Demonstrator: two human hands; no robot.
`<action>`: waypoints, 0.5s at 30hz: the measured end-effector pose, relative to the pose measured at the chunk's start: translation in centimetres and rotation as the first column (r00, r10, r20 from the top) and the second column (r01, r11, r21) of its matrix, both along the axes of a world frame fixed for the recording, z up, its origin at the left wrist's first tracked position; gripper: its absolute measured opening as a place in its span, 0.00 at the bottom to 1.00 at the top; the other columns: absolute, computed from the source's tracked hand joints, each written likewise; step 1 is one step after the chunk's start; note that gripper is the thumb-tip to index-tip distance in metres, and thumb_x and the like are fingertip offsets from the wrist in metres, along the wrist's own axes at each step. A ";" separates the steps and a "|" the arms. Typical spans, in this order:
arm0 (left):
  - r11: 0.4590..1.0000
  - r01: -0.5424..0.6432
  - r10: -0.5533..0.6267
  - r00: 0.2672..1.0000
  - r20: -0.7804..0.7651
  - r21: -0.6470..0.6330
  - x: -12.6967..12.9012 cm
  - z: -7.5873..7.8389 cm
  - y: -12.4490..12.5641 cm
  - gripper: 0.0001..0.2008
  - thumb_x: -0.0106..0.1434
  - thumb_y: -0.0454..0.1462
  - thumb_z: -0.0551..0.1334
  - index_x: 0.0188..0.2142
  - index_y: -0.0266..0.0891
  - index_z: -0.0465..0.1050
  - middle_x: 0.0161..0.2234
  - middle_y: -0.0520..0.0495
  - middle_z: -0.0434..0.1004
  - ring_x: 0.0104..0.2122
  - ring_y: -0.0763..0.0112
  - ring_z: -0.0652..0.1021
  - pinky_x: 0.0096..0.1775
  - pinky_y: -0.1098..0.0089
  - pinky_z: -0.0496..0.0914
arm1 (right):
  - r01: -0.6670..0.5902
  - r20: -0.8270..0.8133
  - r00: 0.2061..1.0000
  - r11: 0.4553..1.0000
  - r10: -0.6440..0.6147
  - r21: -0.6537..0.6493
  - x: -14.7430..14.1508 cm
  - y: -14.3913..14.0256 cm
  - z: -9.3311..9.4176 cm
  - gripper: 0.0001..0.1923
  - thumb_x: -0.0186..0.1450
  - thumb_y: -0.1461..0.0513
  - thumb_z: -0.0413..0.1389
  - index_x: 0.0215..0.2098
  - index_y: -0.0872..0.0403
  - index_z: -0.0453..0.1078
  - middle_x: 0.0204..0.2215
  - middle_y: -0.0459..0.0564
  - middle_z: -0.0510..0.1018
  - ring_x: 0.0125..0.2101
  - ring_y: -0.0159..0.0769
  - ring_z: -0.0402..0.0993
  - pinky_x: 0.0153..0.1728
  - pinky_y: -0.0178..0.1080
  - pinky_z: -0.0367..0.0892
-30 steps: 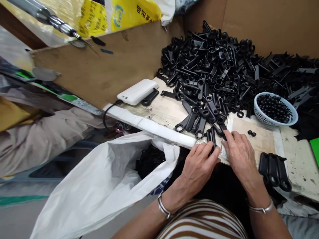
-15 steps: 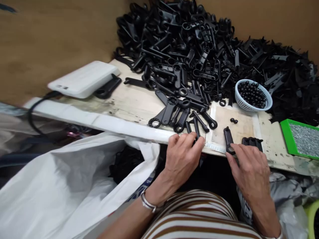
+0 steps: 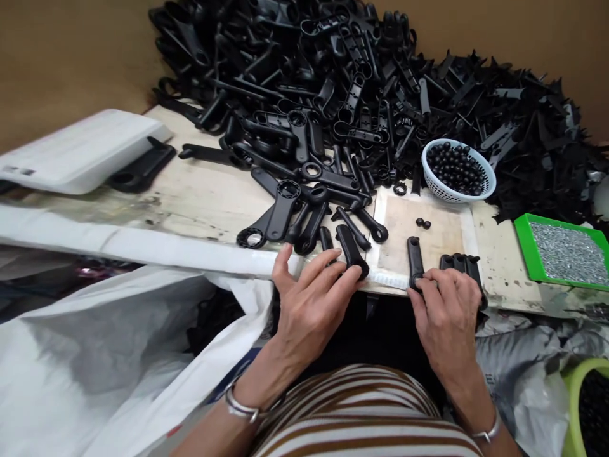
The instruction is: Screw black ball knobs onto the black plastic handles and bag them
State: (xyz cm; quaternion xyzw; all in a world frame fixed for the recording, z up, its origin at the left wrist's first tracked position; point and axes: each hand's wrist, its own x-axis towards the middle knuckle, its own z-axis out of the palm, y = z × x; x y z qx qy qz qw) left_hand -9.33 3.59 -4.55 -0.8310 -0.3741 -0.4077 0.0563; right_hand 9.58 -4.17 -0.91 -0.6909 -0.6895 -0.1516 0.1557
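My left hand (image 3: pixel 314 295) lies at the table's front edge with its fingers spread apart. Its thumb side touches a black plastic lever (image 3: pixel 351 249), and a second, shorter black piece (image 3: pixel 326 237) lies just beyond the fingers. With thumb and forefinger, my right hand (image 3: pixel 447 311) pinches the near, round end of another black plastic lever (image 3: pixel 414 255), which lies on a pale square board (image 3: pixel 394 238). Under and beyond that hand is a row of several black levers (image 3: pixel 459 261), partly covered. Two small black balls (image 3: pixel 423 223) rest on the board.
Behind is a large heap of black plastic parts (image 3: pixel 295 82). A light blue basket (image 3: pixel 485 190) holds black balls; a green tray (image 3: pixel 526 247) holds small metal pieces. A white box-shaped device (image 3: pixel 85 149) stands left. A white sack (image 3: pixel 118 343) hangs below the edge.
My left hand has opened its fingers, and the black lever beside its thumb now lies on the table edge. My right hand stays at its lever. The view has shifted to the right.
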 end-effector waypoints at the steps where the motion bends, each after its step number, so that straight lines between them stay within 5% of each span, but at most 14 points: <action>1: 1.000 0.010 -0.010 1.000 0.013 0.003 -0.1 0.0 -0.1 0.07 0.65 0.31 0.64 0.41 0.41 0.72 0.32 0.49 0.81 0.45 0.60 0.81 0.64 0.46 0.51 | -0.002 -0.011 1.000 1.000 0.002 0.018 0.1 -0.1 0.0 0.02 0.67 0.65 0.56 0.38 0.55 0.71 0.40 0.53 0.78 0.45 0.44 0.67 0.54 0.52 0.57; 15: 0.973 0.214 -0.225 0.964 0.139 0.091 1.6 2.7 -0.8 0.04 0.65 0.34 0.65 0.39 0.37 0.71 0.30 0.48 0.81 0.37 0.66 0.82 0.49 0.63 0.72 | 0.008 -0.066 0.998 1.000 -0.009 -0.015 1.3 -0.8 0.1 0.03 0.67 0.62 0.58 0.38 0.54 0.72 0.41 0.52 0.79 0.46 0.46 0.69 0.53 0.55 0.61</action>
